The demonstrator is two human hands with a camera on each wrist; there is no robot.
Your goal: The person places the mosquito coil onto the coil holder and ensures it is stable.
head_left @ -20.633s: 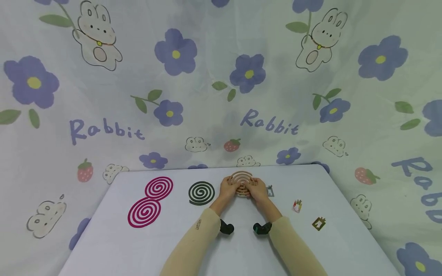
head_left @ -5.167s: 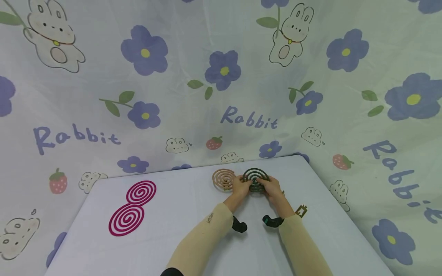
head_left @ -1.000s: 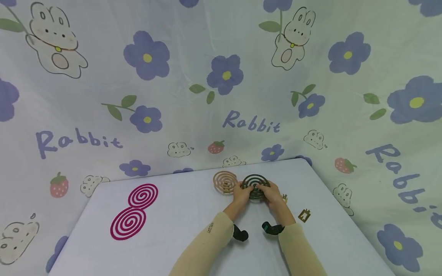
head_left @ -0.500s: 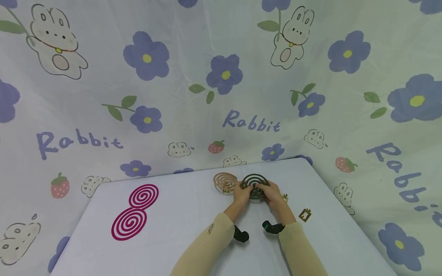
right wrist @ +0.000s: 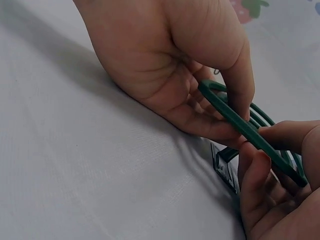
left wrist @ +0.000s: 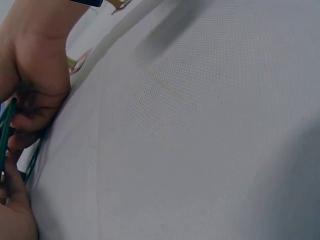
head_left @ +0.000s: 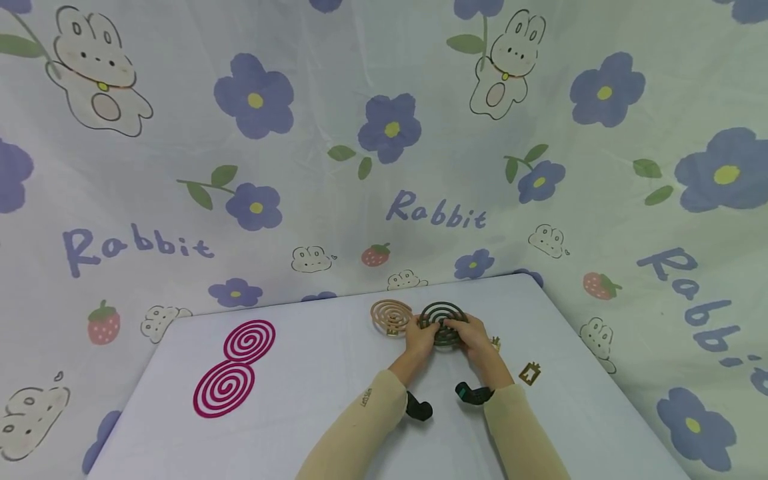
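A dark green mosquito coil (head_left: 443,309) is between both hands near the table's back edge. My left hand (head_left: 421,340) pinches its left side, and my right hand (head_left: 478,337) pinches the right, thumbs near the centre. The right wrist view shows the green coil (right wrist: 250,132) tilted, with a small metal coil stand (right wrist: 224,170) under it; whether the two are joined is hidden by fingers. Just left of my left hand, a tan mosquito coil (head_left: 384,309) rests on a small gold-coloured stand (head_left: 392,331).
Two magenta coils (head_left: 250,340) (head_left: 224,390) lie flat at the left. A bronze-coloured stand (head_left: 530,373) lies at the right, with another stand (head_left: 495,343) partly behind the right hand. Black wrist devices (head_left: 474,395) jut inward from both wrists. A printed curtain (head_left: 336,167) hangs behind the table.
Earlier both hands held the tan coil while the green one lay flat; now the tan coil stands at left and the hands hold the green one. Over the last second the hands barely move.
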